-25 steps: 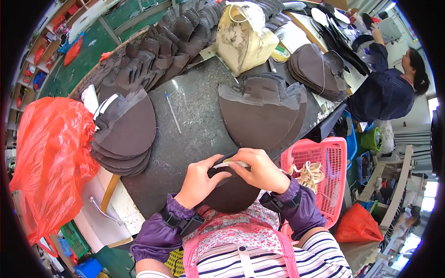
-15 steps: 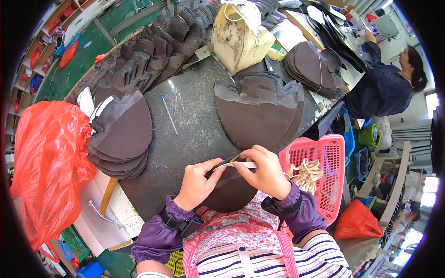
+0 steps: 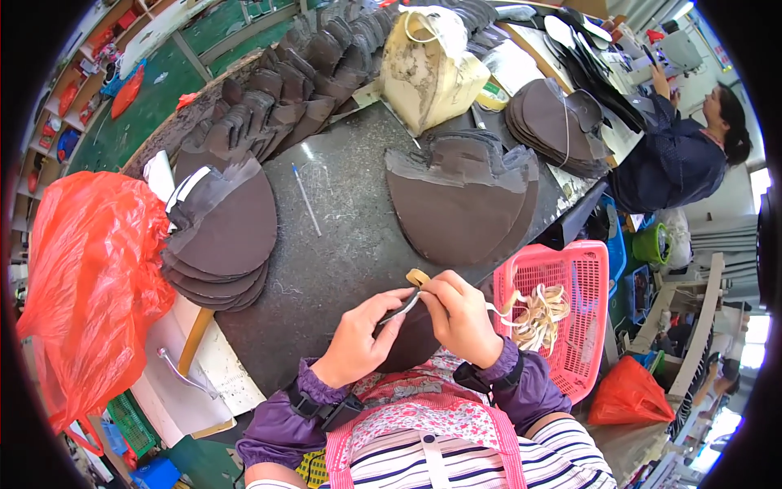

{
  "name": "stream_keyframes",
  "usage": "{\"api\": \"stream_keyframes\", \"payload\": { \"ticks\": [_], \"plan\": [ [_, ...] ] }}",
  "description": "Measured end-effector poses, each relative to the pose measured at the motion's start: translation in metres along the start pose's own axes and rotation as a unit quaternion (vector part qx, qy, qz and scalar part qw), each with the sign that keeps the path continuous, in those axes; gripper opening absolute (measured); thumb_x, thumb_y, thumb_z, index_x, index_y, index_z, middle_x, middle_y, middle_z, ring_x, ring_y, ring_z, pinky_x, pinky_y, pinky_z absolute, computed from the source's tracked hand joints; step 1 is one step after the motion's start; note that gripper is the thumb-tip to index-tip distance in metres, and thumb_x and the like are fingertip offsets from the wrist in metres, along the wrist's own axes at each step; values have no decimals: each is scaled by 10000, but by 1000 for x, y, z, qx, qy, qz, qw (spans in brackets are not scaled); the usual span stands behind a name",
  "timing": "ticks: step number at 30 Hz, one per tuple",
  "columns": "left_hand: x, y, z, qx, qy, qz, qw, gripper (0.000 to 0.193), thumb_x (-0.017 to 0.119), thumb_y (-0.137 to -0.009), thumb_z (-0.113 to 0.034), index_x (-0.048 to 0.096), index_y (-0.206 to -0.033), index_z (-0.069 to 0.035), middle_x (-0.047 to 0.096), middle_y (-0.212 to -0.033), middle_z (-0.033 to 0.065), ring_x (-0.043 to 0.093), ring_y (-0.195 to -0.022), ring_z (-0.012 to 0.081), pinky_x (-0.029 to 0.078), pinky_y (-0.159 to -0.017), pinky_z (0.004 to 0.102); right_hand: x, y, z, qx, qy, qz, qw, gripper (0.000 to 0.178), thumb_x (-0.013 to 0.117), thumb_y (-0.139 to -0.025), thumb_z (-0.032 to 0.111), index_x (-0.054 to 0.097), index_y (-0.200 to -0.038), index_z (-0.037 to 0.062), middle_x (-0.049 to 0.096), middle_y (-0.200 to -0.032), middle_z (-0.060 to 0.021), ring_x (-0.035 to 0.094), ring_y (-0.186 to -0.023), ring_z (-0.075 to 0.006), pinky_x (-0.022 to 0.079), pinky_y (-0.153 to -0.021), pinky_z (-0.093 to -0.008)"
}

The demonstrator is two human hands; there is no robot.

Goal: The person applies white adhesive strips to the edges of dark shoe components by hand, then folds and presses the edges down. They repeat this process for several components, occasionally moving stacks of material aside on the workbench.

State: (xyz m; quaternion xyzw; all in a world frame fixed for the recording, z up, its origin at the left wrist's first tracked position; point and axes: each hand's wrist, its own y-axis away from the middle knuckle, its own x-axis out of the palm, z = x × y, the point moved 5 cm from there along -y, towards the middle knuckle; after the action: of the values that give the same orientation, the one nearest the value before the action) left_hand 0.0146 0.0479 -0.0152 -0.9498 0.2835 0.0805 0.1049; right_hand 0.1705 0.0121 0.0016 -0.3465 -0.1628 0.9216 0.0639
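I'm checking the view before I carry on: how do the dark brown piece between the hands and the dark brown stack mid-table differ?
Pose: the held piece is pinched between the left hand and right hand; the stack lies on the black table, untouched.
Edge: a pale strip curls up at the held piece's far edge; the stack's shows a grey band.
Visibility: hands partly cover the held piece; the stack is uncovered.
Both are dark brown.

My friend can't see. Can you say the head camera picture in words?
A person's left hand and right hand pinch a narrow pale strip at the edge of a rounded dark brown sheet. Stacks of brown sheets lie on the black worktable ahead; a pink plastic basket at right holds tangled cream strips.
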Motion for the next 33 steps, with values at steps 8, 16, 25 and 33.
{"api": "stream_keyframes", "payload": {
  "ticks": [8, 16, 25, 33],
  "plan": [
    [-8, 14, -42, 146, -87, 9, 985, 133, 601, -883, 17, 629, -1014, 21, 681, -1069, 188, 699, -868, 283, 549, -764, 349, -5, -1, 3, 127, -15, -45, 991, 65, 628, -886, 21, 601, -894, -37, 584, -765, -91, 572, -596, -147, 442, -524, -295],
    [-158, -43, -72, 105, -492, -283, 817, 361, 735, -816, -140, 610, -1140, -42, 618, -1153, 189, 576, -1113, 349, 443, -967, 414, -71, -17, -18, 220, -268, -47, 937, 131, 641, -902, 76, 569, -820, 4, 566, -817, -88, 535, -671, -108, 438, -596, -285],
    [49, -65, -56, 151, -199, 203, 947, 302, 733, -787, -136, 619, -1030, 3, 602, -991, 150, 597, -960, 327, 495, -815, 409, -91, -26, 2, 22, -62, 16, 998, 153, 676, -872, 120, 576, -847, 8, 563, -809, -114, 588, -764, -256, 460, -688, -355],
    [51, -108, -69, 87, -68, 134, 985, 106, 658, -844, -16, 591, -914, 29, 609, -828, 128, 617, -781, 266, 494, -716, 347, -129, 2, -39, 142, -202, 113, 962, 153, 691, -853, 118, 606, -900, 0, 604, -780, -136, 612, -703, -306, 462, -610, -389]
  ]
}}
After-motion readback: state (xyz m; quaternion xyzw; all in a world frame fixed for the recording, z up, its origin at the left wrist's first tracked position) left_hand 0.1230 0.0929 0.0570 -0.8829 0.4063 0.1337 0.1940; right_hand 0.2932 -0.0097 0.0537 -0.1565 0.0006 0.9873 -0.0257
